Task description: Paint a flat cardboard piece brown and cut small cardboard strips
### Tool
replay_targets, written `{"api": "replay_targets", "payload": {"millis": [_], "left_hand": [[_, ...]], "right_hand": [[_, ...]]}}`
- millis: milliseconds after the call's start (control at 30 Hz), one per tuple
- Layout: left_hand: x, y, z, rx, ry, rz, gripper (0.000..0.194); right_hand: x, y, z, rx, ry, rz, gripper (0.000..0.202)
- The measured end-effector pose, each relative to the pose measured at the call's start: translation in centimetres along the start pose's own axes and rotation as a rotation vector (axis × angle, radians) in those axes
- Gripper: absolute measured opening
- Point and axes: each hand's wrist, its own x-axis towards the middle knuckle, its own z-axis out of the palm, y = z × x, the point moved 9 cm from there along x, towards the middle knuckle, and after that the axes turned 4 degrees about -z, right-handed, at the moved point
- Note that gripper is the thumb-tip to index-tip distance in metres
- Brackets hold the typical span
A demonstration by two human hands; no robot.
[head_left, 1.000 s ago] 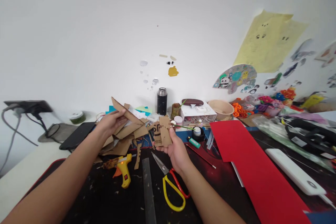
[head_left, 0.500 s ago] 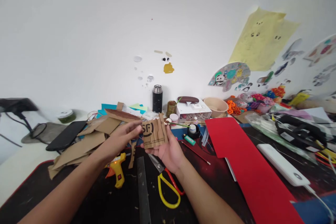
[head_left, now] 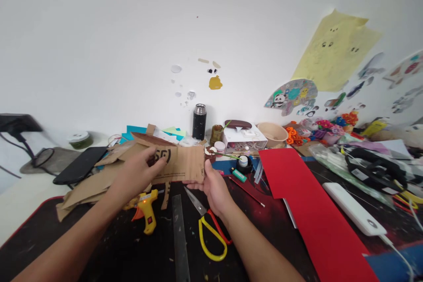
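Holding the SF-printed cardboard piece (head_left: 185, 163) up in the air above the dark surface (head_left: 139, 255), spanning from one hand to the other, with its printed face in view. Clamping its right end in the right hand (head_left: 214, 189), pressing the thumb against the front and reaching underneath with the fingers. Touching its left end with the left hand (head_left: 139, 174), partly covering the black lettering, but not being able to tell whether pinching it or merely resting against it. Judging by the fairly straight edges, probably handling a piece already cut out. Not showing any join to another part, so apparently not being glued yet. Using neither the yellow glue gun (head_left: 147, 211), lying near the left forearm, nor the scissors (head_left: 201, 213) and ruler (head_left: 181, 242), lying between the forearms. Heaping up at the left, behind the left arm: loose cardboard scraps (head_left: 90, 180), seemingly not being worked on. Lying flat at the right, well apart from both hands: red card (head_left: 297, 185). Seeming to be at an early handling stage, but not being able to judge the amount of cutting or gluing remaining.
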Motion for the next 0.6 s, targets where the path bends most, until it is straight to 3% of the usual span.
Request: {"api": "replay_targets", "payload": {"millis": [100, 233, 467, 600], "left_hand": [[0.2, 0.2, -0.8, 0.066, 0.039, 0.017, 0.042], [0.4, 0.3, -0.6, -0.011, 0.032, 0.027, 0.046], [0.8, -0.2, 1.0, -0.25, -0.12, -0.051, 0.06], [0.8, -0.1, 1.4, -0.355, -0.143, -0.096, 0.066]], "right_hand": [[0.4, -0.6, -0.8, -0.06, 0.047, -0.071, 0.084], [0.5, -0.9, -1.1, -0.214, 0.063, -0.147, 0.069], [0.5, -1.0, -1.5, -0.259, 0.066, -0.149, 0.068], [0.7, -1.0, -1.9, -0.24, 0.074, -0.139, 0.068]]}}
